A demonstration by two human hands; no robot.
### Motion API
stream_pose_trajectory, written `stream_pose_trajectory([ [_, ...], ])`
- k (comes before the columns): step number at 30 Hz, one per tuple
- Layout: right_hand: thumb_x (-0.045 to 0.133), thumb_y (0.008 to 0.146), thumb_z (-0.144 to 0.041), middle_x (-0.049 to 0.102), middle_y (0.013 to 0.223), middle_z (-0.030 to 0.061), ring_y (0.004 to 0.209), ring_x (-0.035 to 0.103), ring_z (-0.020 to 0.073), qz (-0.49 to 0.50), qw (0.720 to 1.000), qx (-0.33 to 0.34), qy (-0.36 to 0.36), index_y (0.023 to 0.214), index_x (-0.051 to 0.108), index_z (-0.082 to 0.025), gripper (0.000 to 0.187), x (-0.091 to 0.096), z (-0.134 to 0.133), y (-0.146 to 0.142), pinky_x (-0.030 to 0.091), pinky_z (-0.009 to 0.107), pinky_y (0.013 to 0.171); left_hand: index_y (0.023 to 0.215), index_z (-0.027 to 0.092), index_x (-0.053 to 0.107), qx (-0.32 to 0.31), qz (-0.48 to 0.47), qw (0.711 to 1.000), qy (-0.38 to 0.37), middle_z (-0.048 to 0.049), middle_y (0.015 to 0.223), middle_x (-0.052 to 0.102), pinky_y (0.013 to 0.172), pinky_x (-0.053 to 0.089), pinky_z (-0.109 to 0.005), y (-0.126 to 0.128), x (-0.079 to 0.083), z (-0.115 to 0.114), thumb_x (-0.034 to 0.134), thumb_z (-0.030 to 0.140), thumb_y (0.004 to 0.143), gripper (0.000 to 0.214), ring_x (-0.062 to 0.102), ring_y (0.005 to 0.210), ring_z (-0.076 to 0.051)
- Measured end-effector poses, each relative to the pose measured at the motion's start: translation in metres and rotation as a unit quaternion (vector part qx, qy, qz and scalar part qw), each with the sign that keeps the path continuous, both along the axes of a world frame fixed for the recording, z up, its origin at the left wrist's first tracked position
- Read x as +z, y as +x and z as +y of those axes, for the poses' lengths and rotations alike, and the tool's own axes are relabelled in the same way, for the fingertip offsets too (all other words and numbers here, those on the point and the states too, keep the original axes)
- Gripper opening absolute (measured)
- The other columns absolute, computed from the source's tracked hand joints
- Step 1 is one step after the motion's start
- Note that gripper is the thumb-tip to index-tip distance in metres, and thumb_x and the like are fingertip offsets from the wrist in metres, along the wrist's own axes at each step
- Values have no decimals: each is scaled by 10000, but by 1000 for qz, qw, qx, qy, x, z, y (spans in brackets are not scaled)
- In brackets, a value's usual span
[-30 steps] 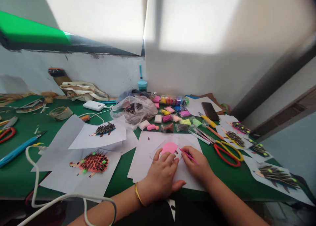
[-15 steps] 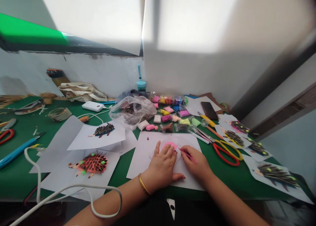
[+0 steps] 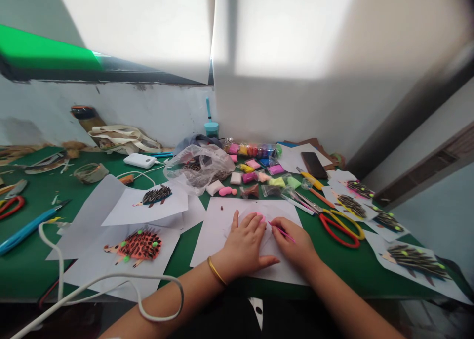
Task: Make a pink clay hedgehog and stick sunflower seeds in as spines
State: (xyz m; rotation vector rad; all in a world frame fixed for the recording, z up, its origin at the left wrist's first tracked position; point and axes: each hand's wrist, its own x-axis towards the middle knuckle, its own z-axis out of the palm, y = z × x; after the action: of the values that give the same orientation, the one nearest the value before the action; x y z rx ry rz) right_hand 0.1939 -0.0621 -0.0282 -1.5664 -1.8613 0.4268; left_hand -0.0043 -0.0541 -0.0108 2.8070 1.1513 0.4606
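On the white paper [image 3: 211, 230] in front of me lies a piece of pink clay [image 3: 261, 216], largely covered by my fingers. My left hand [image 3: 246, 242] rests flat over it, palm down, with the fingers stretched out and the thumb apart. A gold bangle [image 3: 216, 271] circles that wrist. Just to the right, my right hand [image 3: 294, 242] pinches a thin pink modelling tool [image 3: 284, 234], its tip pointing toward the clay. A small dark seed [image 3: 221, 207] sits on the paper's upper left.
Packets of coloured clay [image 3: 255, 177] and a plastic bag [image 3: 202, 166] stand behind the paper. Red-yellow scissors [image 3: 340, 228] lie at right, near several hedgehog pictures [image 3: 413, 262]. At left are a red hedgehog picture [image 3: 138, 245] and a white cable [image 3: 111, 279].
My left hand has shifted slightly over the pink clay, which now shows less. The right hand keeps its pinch on the pink tool, almost in place.
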Motion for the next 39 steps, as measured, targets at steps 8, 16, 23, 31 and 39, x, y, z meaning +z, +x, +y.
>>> stream_pose_trajectory([
  [8,463,941,-346,717,958,38,882,671,206,28,1000,10,7,1010,640,-236,219,-3,0,3,519,320,764,1483,190,387,16,16,1000,-18,-166,1571,326,1163,50,-674,-6,1,5,494,788,793,919,245,1459,-364],
  [16,466,913,-189,697,1122,86,1046,630,248,-82,993,20,87,1157,661,-219,313,-9,9,29,520,413,910,1544,215,229,54,39,995,-80,-174,1545,373,1161,43,-667,-39,10,22,692,700,677,1097,253,1460,-372],
  [23,497,793,-29,656,1195,116,1078,576,301,-246,963,24,108,1207,674,-236,496,-6,26,54,486,461,914,1550,272,188,-16,52,989,-134,-118,1522,429,1166,84,-642,-50,21,49,740,579,688,1069,262,1462,-355],
  [31,509,848,-97,648,1024,84,954,577,239,-169,961,190,109,1166,678,-248,391,6,6,22,485,411,838,1538,292,215,-44,43,986,-156,-90,1566,363,1180,107,-604,-52,33,59,748,463,717,994,228,1483,-308],
  [39,531,855,-106,653,1042,98,950,586,241,-164,960,201,102,1179,664,-226,370,2,0,14,495,417,843,1542,259,222,-19,23,988,-153,-130,1570,343,1182,96,-610,-61,26,39,783,547,658,1086,251,1471,-335],
])
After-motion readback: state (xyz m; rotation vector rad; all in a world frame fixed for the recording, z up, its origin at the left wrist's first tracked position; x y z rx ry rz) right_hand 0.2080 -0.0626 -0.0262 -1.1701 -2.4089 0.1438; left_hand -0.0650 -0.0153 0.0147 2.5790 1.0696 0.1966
